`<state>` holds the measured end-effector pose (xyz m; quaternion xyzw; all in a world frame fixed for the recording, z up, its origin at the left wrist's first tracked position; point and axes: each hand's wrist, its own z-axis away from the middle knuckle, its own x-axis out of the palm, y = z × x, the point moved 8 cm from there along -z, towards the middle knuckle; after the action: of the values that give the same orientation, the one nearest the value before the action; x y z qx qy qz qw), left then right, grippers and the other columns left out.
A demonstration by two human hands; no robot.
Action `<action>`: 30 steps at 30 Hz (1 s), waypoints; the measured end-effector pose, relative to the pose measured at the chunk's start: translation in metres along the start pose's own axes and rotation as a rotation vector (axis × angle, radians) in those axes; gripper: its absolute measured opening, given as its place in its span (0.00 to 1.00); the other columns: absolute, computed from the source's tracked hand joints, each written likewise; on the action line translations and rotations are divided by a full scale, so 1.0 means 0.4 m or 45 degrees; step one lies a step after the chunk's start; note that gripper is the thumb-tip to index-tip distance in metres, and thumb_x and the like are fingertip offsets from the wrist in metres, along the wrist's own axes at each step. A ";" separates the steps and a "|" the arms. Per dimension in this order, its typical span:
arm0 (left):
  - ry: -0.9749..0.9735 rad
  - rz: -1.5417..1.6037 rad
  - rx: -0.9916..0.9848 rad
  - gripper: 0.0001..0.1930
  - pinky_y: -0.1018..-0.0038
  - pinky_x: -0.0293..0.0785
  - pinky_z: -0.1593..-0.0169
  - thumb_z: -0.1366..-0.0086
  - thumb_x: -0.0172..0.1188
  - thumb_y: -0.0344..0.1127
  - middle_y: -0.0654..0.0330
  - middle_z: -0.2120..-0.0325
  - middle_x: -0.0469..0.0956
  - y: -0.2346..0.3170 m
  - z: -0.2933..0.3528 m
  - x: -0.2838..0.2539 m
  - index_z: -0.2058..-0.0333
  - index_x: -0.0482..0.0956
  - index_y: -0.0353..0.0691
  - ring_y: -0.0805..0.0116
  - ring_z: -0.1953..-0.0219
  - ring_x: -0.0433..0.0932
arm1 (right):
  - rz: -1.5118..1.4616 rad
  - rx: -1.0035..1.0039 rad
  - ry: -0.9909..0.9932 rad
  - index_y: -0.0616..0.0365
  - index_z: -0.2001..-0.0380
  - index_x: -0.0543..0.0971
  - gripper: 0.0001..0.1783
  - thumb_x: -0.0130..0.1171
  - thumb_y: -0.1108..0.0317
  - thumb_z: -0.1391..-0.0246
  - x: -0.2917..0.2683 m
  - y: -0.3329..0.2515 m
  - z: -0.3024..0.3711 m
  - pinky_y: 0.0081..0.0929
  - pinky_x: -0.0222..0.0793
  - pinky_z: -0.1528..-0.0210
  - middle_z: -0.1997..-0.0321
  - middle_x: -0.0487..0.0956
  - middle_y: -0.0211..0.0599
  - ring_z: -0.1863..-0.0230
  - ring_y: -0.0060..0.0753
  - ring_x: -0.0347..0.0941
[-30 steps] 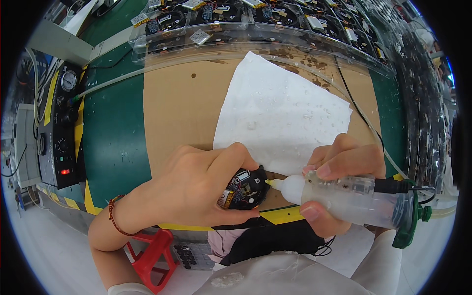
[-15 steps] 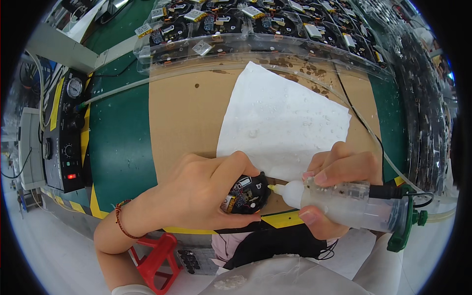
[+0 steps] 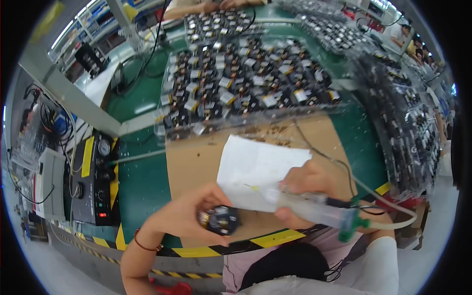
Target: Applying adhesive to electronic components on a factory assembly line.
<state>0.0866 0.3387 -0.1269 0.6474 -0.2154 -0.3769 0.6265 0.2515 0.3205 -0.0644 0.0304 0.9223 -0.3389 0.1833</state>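
Observation:
My left hand (image 3: 189,214) grips a small black round electronic part (image 3: 220,220) just above the near edge of the bench. My right hand (image 3: 305,184) holds a clear plastic dispensing syringe (image 3: 309,206) with a white tip, a green rear cap (image 3: 350,227) and a hose running off to the right. The tip sits a little to the right of the black part, apart from it. A white paper sheet (image 3: 255,164) lies under both hands on a brown cardboard mat (image 3: 196,162).
A clear tray wall (image 3: 246,120) holds several small black parts behind the mat. More loaded trays (image 3: 408,137) stand at the right. A black control box (image 3: 96,182) with a red light sits at the left. Yellow-black tape (image 3: 275,239) marks the bench edge.
The view has tilted up, so the hands sit lower in the picture. The syringe tip has drawn away from the black part, which it touched before.

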 end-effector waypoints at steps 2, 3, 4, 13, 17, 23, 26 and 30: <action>0.256 0.439 0.013 0.35 0.84 0.68 0.74 0.73 0.75 0.28 0.62 0.70 0.72 0.009 0.006 -0.070 0.63 0.66 0.37 0.76 0.74 0.72 | 0.066 -0.026 -0.070 0.57 0.68 0.66 0.23 0.67 0.68 0.67 0.001 -0.011 0.005 0.22 0.63 0.75 0.76 0.70 0.35 0.79 0.27 0.66; 0.374 0.548 -0.043 0.36 0.83 0.68 0.71 0.73 0.74 0.27 0.61 0.71 0.71 0.018 0.021 -0.105 0.61 0.64 0.38 0.76 0.72 0.72 | 0.078 -0.024 -0.147 0.57 0.67 0.67 0.22 0.67 0.68 0.67 0.026 -0.001 0.010 0.23 0.64 0.76 0.75 0.72 0.37 0.78 0.28 0.67; 0.484 0.555 -0.016 0.36 0.83 0.68 0.71 0.72 0.74 0.27 0.62 0.71 0.71 0.017 0.036 -0.136 0.60 0.63 0.38 0.76 0.72 0.72 | 0.134 -0.064 -0.249 0.58 0.68 0.69 0.21 0.67 0.69 0.67 0.047 -0.001 0.014 0.22 0.64 0.77 0.75 0.72 0.36 0.79 0.29 0.68; 0.581 0.175 0.016 0.31 0.80 0.62 0.74 0.60 0.63 0.21 0.63 0.71 0.70 0.157 -0.232 -0.241 0.54 0.62 0.42 0.76 0.75 0.67 | 0.256 -1.163 -0.150 0.60 0.74 0.70 0.10 0.58 0.72 0.61 0.017 -0.136 0.075 0.15 0.62 0.82 0.76 0.70 0.35 0.79 0.28 0.68; 0.492 -0.160 0.008 0.30 0.79 0.65 0.69 0.63 0.66 0.23 0.63 0.69 0.71 0.167 -0.477 -0.296 0.57 0.67 0.41 0.77 0.71 0.68 | 0.283 -1.123 -0.195 0.62 0.74 0.69 0.09 0.54 0.68 0.59 -0.015 -0.104 0.060 0.16 0.62 0.82 0.76 0.69 0.35 0.78 0.27 0.67; 0.845 -0.812 0.014 0.31 0.73 0.68 0.62 0.73 0.70 0.31 0.60 0.69 0.75 0.105 -0.822 -0.473 0.61 0.76 0.43 0.66 0.65 0.73 | 0.286 -1.048 -0.108 0.61 0.73 0.69 0.10 0.52 0.69 0.62 0.002 -0.074 0.048 0.16 0.63 0.81 0.76 0.67 0.33 0.77 0.25 0.67; 0.769 -1.084 -0.130 0.31 0.72 0.70 0.58 0.72 0.68 0.31 0.57 0.65 0.76 0.089 -0.929 -0.463 0.59 0.76 0.47 0.62 0.63 0.75 | 0.295 -1.026 -0.100 0.60 0.74 0.69 0.10 0.51 0.69 0.62 -0.006 -0.075 0.055 0.15 0.63 0.80 0.77 0.65 0.32 0.77 0.25 0.66; 0.614 -1.387 -0.193 0.31 0.72 0.71 0.58 0.71 0.67 0.31 0.57 0.66 0.76 0.061 -0.980 -0.462 0.59 0.76 0.46 0.62 0.63 0.75 | 0.316 -1.037 -0.061 0.60 0.74 0.69 0.09 0.50 0.68 0.62 -0.014 -0.077 0.054 0.15 0.62 0.79 0.77 0.65 0.31 0.77 0.25 0.66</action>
<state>0.2734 0.7288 -0.0900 0.6853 0.3232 -0.5006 0.4187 0.2582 0.2833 -0.0587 0.0583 0.9657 0.0771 0.2412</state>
